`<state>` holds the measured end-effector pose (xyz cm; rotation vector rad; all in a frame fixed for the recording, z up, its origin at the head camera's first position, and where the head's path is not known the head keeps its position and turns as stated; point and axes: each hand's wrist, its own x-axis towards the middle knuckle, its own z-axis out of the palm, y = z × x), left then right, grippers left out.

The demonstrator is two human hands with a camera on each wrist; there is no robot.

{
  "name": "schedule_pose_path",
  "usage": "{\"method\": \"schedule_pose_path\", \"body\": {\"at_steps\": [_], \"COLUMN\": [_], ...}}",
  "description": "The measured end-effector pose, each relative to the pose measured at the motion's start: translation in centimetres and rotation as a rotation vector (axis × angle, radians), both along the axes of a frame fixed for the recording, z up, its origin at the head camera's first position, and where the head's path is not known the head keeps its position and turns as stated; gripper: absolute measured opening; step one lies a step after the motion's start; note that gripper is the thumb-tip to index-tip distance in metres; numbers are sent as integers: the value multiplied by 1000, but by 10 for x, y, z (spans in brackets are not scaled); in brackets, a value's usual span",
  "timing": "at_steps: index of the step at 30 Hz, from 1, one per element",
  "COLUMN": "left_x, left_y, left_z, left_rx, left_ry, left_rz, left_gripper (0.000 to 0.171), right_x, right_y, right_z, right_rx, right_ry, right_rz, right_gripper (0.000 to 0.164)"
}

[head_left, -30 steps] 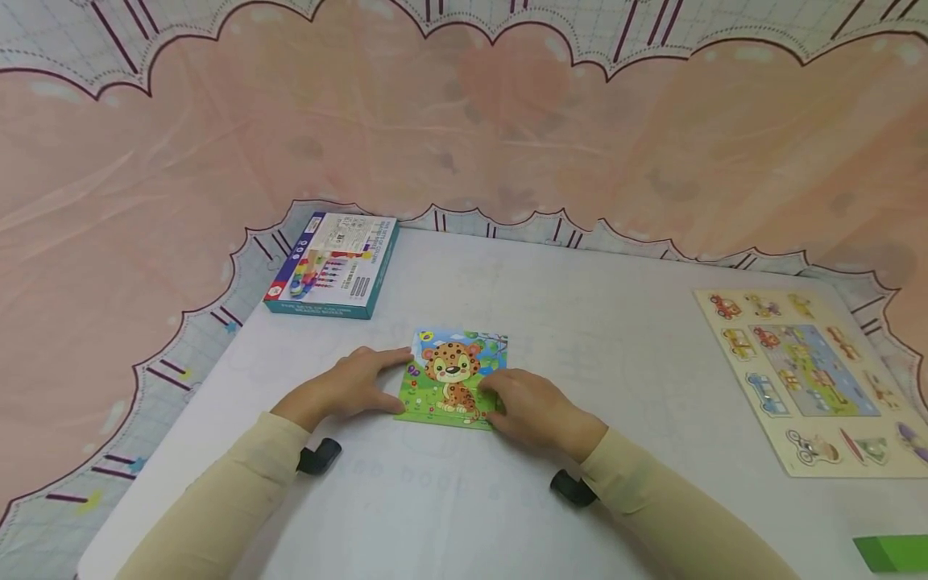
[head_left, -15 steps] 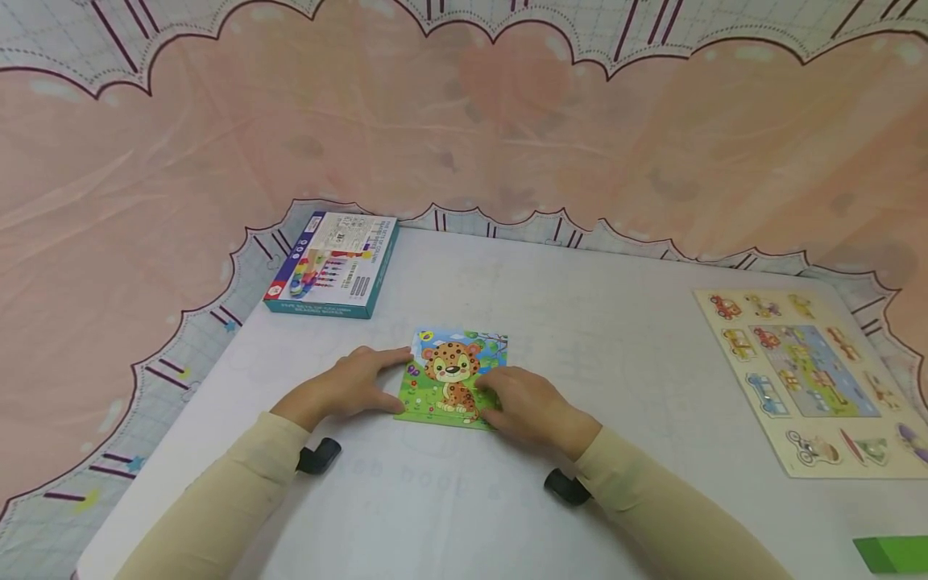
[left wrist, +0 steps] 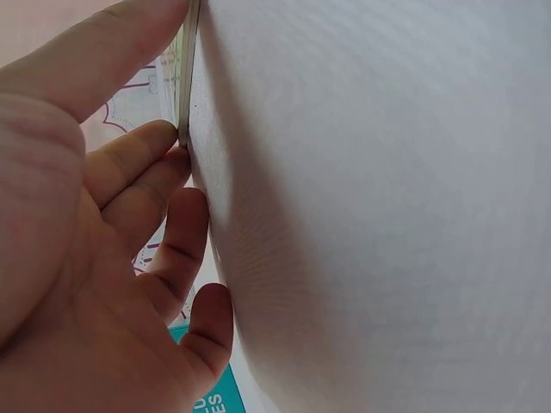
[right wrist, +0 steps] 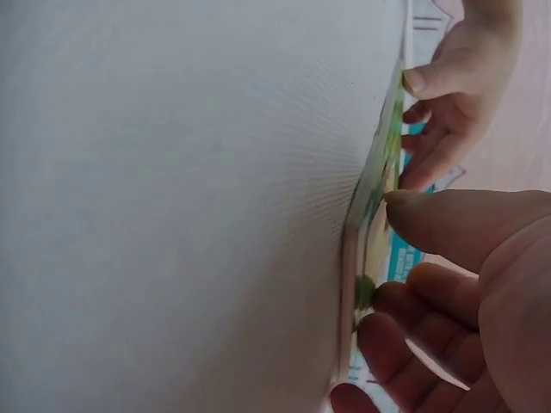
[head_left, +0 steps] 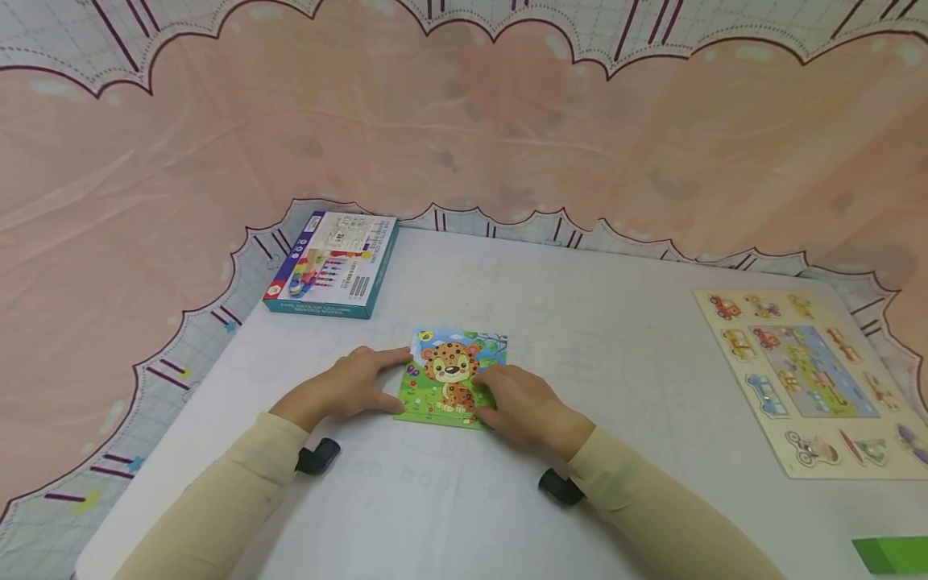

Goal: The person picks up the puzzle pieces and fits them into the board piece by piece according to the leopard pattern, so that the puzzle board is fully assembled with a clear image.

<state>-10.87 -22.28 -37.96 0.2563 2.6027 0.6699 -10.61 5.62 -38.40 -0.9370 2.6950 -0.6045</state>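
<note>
A square jigsaw puzzle (head_left: pixel 453 366) with a leopard cub on green grass lies flat on the white table. At its left edge is my left hand (head_left: pixel 346 385), index finger near the upper corner and thumb at the lower corner, holding the side steady. The left wrist view shows the puzzle's thin edge (left wrist: pixel 186 77) against those fingertips. My right hand (head_left: pixel 532 409) covers the puzzle's lower right part, touching it with thumb and bent fingers. In the right wrist view the thumb (right wrist: pixel 430 225) and fingertips stand apart on the picture; the part under the hand is hidden.
A flat box (head_left: pixel 329 264) with a teal side stands at the back left. A pale peg puzzle board (head_left: pixel 779 441) with vehicles and figures lies at the right, and a green block (head_left: pixel 895 555) at the front right corner. Patterned cloth (head_left: pixel 449 145) hangs behind the table.
My right hand has slid slightly left over the puzzle. The left hand and the puzzle have stayed where they were.
</note>
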Motion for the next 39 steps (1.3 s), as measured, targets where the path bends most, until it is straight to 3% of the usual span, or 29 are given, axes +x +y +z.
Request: {"method": "schedule_pose_path", "body": {"at_steps": [25, 39], "left_x": [-1, -1], "left_y": [-2, 0], "left_z": [1, 2], "left_rx": [-5, -12], "left_ry": [-10, -17], "left_rz": [-15, -6], "left_gripper": [84, 84], "right_x": [-2, 0], "right_y": [-1, 2], "right_z": [4, 6], "right_rx": [25, 28], "right_ry": [-43, -36], "right_rz": [-26, -32], "right_gripper": [39, 30]}}
